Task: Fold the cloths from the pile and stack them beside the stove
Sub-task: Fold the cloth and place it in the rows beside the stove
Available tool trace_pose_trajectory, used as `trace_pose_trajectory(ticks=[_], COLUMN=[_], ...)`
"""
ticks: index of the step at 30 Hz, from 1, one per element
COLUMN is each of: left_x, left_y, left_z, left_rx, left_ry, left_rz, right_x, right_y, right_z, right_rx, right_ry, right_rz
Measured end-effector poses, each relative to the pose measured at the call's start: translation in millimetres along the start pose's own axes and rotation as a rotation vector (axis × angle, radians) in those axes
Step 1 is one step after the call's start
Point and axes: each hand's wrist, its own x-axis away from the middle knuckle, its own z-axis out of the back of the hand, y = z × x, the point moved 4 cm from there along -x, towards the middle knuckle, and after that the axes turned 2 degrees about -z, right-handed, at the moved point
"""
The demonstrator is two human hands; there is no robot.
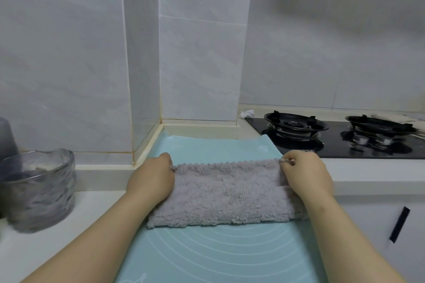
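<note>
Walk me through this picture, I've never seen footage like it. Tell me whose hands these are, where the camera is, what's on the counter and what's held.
No machine here: a person's two bare hands, filmed by one camera worn on the head, looking down. On the counter lies a pale blue mat, and on it a grey cloth. The left hand and right hand each pinch a far corner of it. A glass bowl stands at left; a black stove at right.

Fluffy grey cloth [226, 193] on smooth matt mat [220, 257]; glossy black stove [340, 142].
</note>
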Motion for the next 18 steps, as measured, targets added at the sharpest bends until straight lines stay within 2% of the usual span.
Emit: trace_pose_trajectory(ticks=[3, 7, 10, 14, 18], left_x=[-0.2, -3.7, -7.9, -12.6, -7.9], left_y=[3.3, 4.6, 4.1, 1.5, 4.6], left_z=[-5.9, -14.3, -18.0, -16.9, 3.3], left_rx=[-0.090, -0.163, -0.146, -0.014, 0.288], left_ry=[-0.003, -0.063, -0.172, -0.247, -0.127], left_rz=[-0.018, -0.039, 0.004, 0.022, 0.046], right_x=[0.9, 3.7, 3.7, 2.5, 2.8], right_y=[-2.4, 2.9, 4.5, 6.4, -3.7], right_z=[-9.9, -32.5, -33.4, -37.0, -23.7], right_rx=[-0.035, 0.147, 0.227, 0.098, -0.138], right_ry=[-0.011, -0.199, -0.273, -0.401, -0.350], right_rz=[0.025, -0.027, -0.108, -0.192, -0.126])
